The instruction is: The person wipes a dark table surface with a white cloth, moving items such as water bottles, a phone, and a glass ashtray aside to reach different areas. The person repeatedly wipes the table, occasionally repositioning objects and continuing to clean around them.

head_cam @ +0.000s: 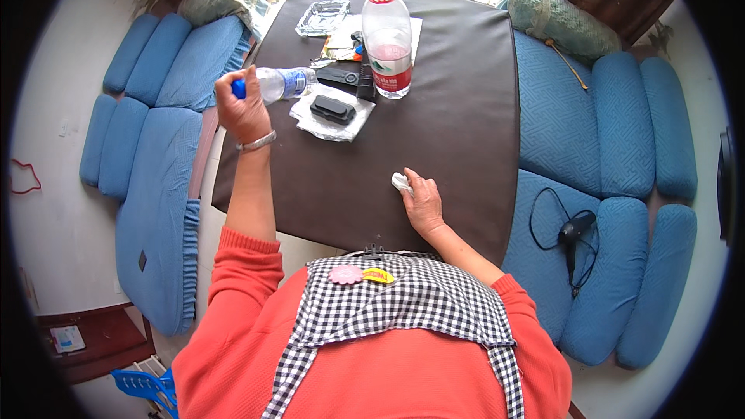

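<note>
My left hand (247,106) grips a clear plastic bottle (279,82) by its blue-capped end. The bottle is tilted almost flat, its base pointing right over the dark brown table cover (326,186). Lower on the right, my right hand (423,201) holds a crumpled white tissue or cloth (401,183) at the tabletop. Just right of the small bottle lie a black remote control (337,77) and a black case-like device (333,109), the latter on a white plastic packet (349,132). A large water bottle (387,41) with a red cap stands upright, partly filled.
A glass ashtray (323,16) and papers (343,38) lie toward the table's far end. Blue-covered sofas flank both sides; a black hair dryer (573,233) with its cord rests on the right sofa (547,209). Behind me on the left is a blue plastic chair (142,384).
</note>
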